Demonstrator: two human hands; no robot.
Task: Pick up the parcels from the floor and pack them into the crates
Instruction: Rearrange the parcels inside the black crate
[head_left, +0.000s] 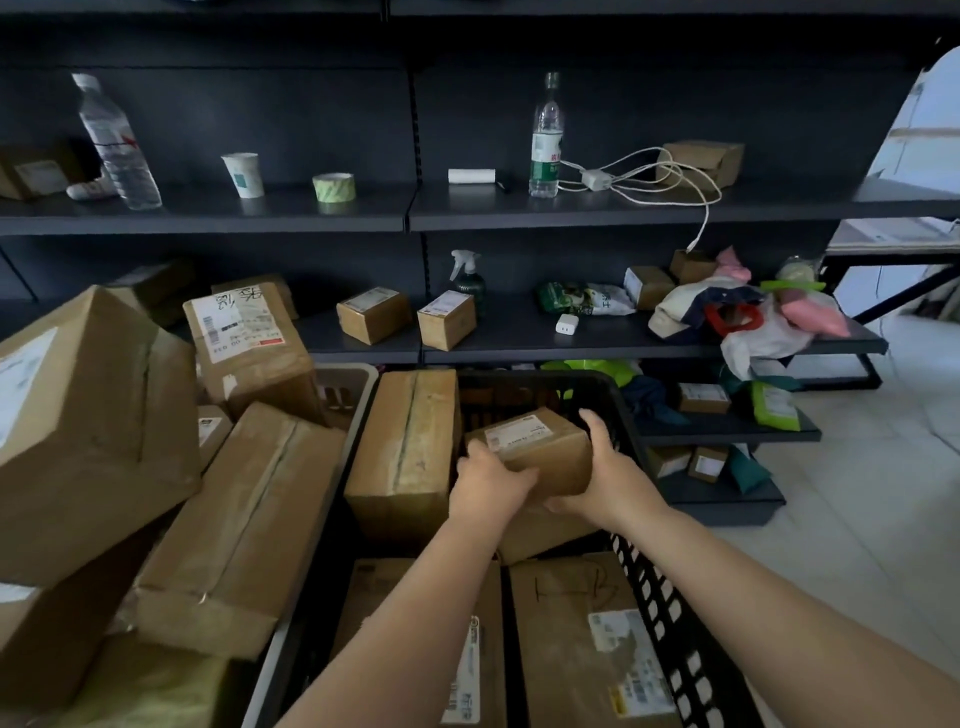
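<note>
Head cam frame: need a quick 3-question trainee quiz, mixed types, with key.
1. True or false: both hands hold the small parcel over the black crate.
2. Which stands on the upper shelf? A) spray bottle B) paper cup C) plug adapter
3. Fill in: the tall box inside the black crate stands to the ____ of the held parcel.

Key
1. True: the left hand and right hand grip its two ends.
2. B: the paper cup is up there; the spray bottle and plug adapter sit one shelf lower.
3. left
</note>
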